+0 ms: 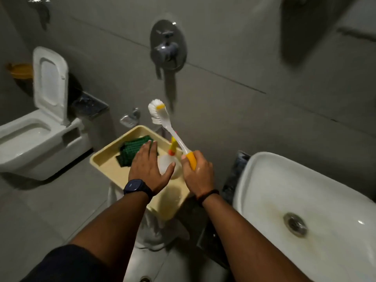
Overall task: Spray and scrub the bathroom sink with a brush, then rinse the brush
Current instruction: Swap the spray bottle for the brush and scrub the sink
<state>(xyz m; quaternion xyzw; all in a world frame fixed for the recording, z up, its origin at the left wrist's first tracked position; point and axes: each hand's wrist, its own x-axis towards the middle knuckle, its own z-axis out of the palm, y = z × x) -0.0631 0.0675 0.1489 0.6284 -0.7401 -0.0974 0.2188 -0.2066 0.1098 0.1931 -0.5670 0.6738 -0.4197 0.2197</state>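
Note:
My right hand grips the yellow handle of a white brush, whose bristle head points up and away toward the wall. My left hand hovers flat with fingers spread over a beige tray. Under that hand lies a white spray bottle with an orange and yellow nozzle, partly hidden; I cannot tell whether the hand touches it. The white sink with its metal drain is at the lower right, stained yellowish around the drain.
Green scrub pads lie in the tray, which rests on a white stand. A white toilet with raised lid stands at left. A chrome mixer valve and spout are on the grey tiled wall. A small metal soap holder hangs behind the tray.

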